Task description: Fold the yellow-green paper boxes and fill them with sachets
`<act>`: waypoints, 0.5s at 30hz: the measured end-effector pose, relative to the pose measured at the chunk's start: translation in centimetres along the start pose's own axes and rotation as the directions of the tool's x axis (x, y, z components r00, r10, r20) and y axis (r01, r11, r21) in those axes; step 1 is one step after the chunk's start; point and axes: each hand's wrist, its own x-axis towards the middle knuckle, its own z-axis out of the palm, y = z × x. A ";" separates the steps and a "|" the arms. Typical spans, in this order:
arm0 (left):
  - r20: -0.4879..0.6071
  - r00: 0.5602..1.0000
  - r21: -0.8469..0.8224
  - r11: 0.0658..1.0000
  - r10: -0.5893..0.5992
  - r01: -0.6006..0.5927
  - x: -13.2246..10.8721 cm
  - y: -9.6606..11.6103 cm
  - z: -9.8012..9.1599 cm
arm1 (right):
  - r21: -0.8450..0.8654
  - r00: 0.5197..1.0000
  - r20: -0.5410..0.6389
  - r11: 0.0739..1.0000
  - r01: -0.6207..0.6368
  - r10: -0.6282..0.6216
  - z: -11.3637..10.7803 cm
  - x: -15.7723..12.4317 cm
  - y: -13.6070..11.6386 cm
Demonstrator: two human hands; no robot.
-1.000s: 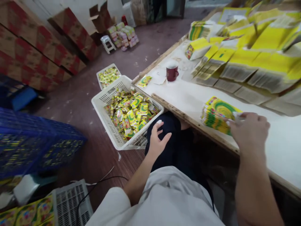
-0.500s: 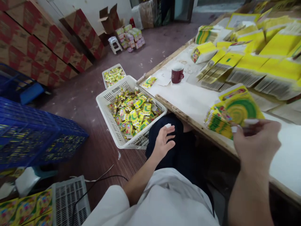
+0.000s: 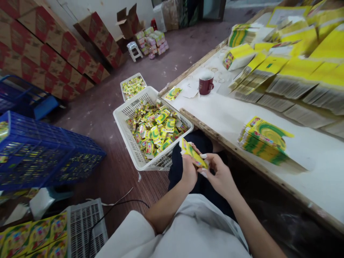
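Between my two hands, above my lap, is a yellow and green printed carton, tilted. My left hand grips its left end, and my right hand pinches its right end; both show white coverings on fingertips. On the table to the right stands a stack of flat cartons with the same print. Just beyond my hands, a white plastic basket holds many small filled cartons. Whether the held carton is folded open is too small to tell.
A dark red mug stands on the white table, near rows of bundled yellow cartons. Blue crates stand at left, with stacked cardboard boxes behind. A cable crosses the floor.
My right hand has brought a carton from the stack on the table to my lap. My left hand, open before, has closed on the carton's other end.
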 end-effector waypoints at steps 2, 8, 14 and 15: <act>0.024 1.000 0.107 0.994 0.007 -0.010 -0.2 -0.4 -1.1 | -0.066 0.997 -0.070 0.997 0.033 -0.038 -0.9 0.2 0.1; 0.068 0.997 0.249 0.966 0.047 -0.063 0.6 1.4 -2.7 | -0.281 0.964 -0.127 0.940 0.191 -0.234 -3.2 0.6 -1.0; 0.258 0.934 0.420 0.842 0.249 -0.340 0.1 7.7 -2.7 | -0.676 0.836 0.097 0.581 0.454 -0.540 -5.8 0.3 1.6; 0.343 0.922 0.519 0.783 0.177 -0.344 -0.2 8.4 -2.7 | -0.653 0.790 0.196 0.524 0.547 -0.581 -5.7 0.4 2.9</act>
